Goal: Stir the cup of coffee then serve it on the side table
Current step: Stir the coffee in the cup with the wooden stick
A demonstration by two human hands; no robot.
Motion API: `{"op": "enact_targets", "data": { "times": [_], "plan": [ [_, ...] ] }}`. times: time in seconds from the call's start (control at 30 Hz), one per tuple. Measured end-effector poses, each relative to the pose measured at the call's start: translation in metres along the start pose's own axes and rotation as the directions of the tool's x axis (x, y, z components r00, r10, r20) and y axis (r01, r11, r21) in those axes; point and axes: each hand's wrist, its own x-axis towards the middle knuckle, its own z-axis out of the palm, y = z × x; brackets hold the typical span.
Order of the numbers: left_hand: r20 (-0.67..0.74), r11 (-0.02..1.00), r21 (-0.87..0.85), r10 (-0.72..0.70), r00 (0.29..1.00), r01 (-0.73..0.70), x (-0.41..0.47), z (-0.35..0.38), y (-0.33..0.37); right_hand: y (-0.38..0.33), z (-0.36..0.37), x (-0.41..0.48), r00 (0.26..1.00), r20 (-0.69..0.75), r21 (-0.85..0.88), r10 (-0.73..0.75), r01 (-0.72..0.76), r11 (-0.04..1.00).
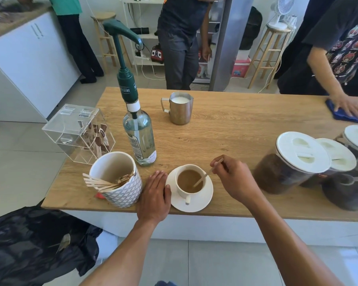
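Note:
A white cup of milky coffee (pixel 189 180) stands on a white saucer (pixel 205 198) near the front edge of the wooden counter (pixel 236 129). My right hand (pixel 235 178) pinches a thin wooden stir stick (pixel 207 174) whose lower end dips into the coffee. My left hand (pixel 155 196) lies flat on the counter, fingers together, its thumb against the saucer's left rim. The cup's handle points toward me.
A patterned pot of wooden sticks (pixel 117 180) stands left of my left hand, a pump bottle (pixel 139 139) behind it, an acrylic sachet box (pixel 79 133) further left. A steel milk jug (pixel 180 108) sits mid-counter. Lidded jars (pixel 293 162) crowd the right. Another person's hand (pixel 348 105) presses a blue cloth.

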Motion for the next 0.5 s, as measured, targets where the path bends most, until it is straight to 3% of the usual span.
{"op": "enact_targets", "data": {
  "times": [0.07,0.2,0.33,0.43,0.5],
  "plan": [
    [0.000,1.000,-0.004,0.000,1.000,0.000,0.0000,0.0008,0.0002,0.0001,-0.0028,0.0012,0.998,-0.058,-0.005,-0.002,0.002,1.000],
    [-0.001,1.000,-0.004,-0.002,1.000,0.002,0.0001,0.0010,-0.0008,0.0017,0.0017,-0.0012,1.000,0.014,0.006,-0.013,0.013,1.000],
    [0.003,1.000,-0.005,-0.004,1.000,0.004,-0.0001,0.0019,-0.0008,0.0031,0.0006,0.0004,0.998,-0.064,0.025,0.007,-0.005,1.000],
    [0.004,1.000,-0.001,-0.009,1.000,0.009,-0.0001,0.0018,-0.0022,0.0013,0.0041,-0.0007,1.000,0.008,0.006,-0.020,0.020,1.000],
    [0.008,1.000,0.001,-0.007,1.000,0.007,0.0003,0.0021,-0.0014,0.0026,0.0027,-0.0012,1.000,-0.020,-0.002,0.005,-0.005,1.000]
  ]
}}
